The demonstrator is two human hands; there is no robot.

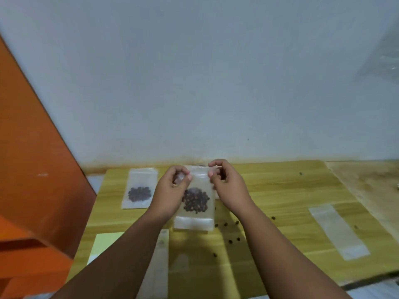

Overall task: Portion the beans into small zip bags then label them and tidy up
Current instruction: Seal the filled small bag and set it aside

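A small clear zip bag (199, 184) with a clump of dark beans (196, 201) in its lower half is held upright above the wooden table (280, 190). My left hand (172, 190) pinches its top left edge and my right hand (226, 184) pinches its top right edge along the zip strip. A second bag of beans (139, 188) lies flat on the table to the left. Loose beans (231, 238) are scattered on the table below and to the right of the held bag.
A long empty clear bag (339, 230) lies at the right of the table, another clear bag (160, 262) lies near the front between my arms, and a yellow paper pad (105, 242) sits front left. An orange panel (32, 169) stands at the left; a pale wall rises behind.
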